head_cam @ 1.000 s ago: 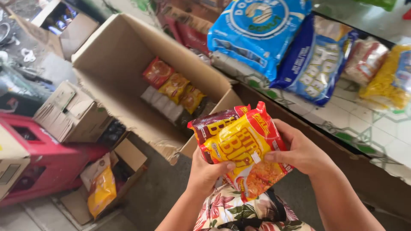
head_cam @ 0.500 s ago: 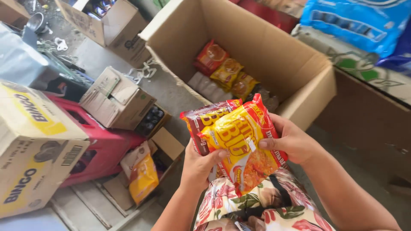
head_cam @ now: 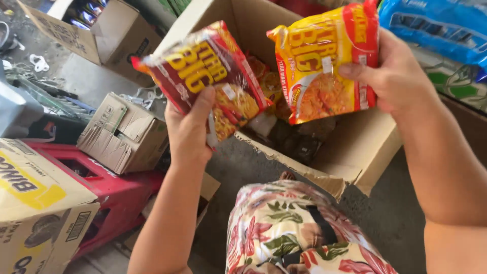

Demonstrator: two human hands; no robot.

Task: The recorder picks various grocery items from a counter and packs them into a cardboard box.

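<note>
My left hand grips a dark red and yellow noodle packet, held up and tilted to the left. My right hand grips a yellow and red noodle packet at its right edge. The two packets are apart, both held over a large open cardboard box. More packets lie inside the box, mostly hidden behind the ones I hold.
A small closed carton sits on a red plastic crate at the left. A printed cardboard box is at the lower left. Another open box stands at the top left. Blue bags lie at the top right. My floral-clad lap is below.
The packets were stacked together in both hands. Now each hand holds one and they have moved apart and upward, closer to the box.
</note>
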